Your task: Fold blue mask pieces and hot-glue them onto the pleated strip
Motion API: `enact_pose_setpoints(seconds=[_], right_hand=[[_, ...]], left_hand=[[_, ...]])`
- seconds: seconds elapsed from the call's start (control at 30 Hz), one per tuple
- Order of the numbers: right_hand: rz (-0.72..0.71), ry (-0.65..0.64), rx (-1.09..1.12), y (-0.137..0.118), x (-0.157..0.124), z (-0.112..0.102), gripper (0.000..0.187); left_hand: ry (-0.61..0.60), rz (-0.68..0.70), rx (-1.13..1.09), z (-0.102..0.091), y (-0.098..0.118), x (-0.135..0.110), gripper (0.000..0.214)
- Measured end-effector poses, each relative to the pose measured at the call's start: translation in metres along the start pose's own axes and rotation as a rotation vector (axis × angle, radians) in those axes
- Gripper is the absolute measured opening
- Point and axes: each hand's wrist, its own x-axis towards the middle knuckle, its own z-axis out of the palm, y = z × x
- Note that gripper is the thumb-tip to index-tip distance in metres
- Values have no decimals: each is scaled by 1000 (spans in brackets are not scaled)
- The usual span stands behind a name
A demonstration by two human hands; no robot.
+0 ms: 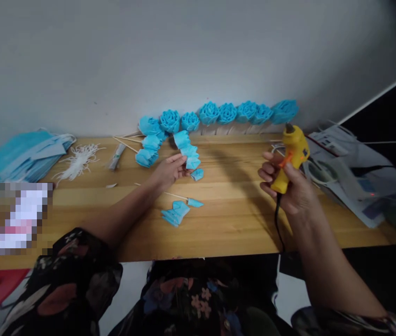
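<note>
Clear plastic wraps a slim packet on the wooden table, contents too small for me to tell. Near the table's middle, the left hand pinches a blue pleated strip; the right hand curls firmly round a yellow glue gun, nozzle up.

Wearer's black garment printed with coral, blue and pale flowers, left sleeve loose, right sleeve dark, patterned, partly cropped; left hand and right hand bare.
</note>
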Motion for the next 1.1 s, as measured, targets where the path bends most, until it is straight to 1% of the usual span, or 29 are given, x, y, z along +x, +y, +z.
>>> enact_pose_setpoints(seconds=[0.03, 0.1, 0.23, 0.3, 0.43, 0.6, 0.7, 0.87, 0.97, 1.1], right_hand=[[20, -31, 6, 0, 4, 2, 38], [30, -38, -18, 1, 12, 7, 41], [-77, -11, -134, 4, 28, 23, 35], [-120, -37, -165, 7, 33, 30, 32], [-127, -103, -189, 19, 35, 41, 33], [-37, -130, -199, 38, 29, 42, 41], [-26, -147, -206, 43, 27, 40, 43], [-84, -182, -232, 44, 24, 40, 40], [-139, -177, -288, 47, 21, 42, 37], [-234, -156, -308, 53, 21, 43, 35]], left_hand=[[5, 9, -8, -1, 0, 1, 22], [17, 26, -22, -3, 0, 4, 19], [3, 56, -36, -4, -3, 6, 15], [-8, 64, -35, -5, -4, 7, 17], [15, 84, 5, -5, -6, 7, 16], [43, 83, 67, -4, -5, 7, 17], [60, 68, 89, -2, -5, 6, 17], [91, 56, 93, 0, -1, 7, 16], [125, 85, 66, 6, 7, 12, 16], [73, 178, 26, 21, 24, 24, 13]])
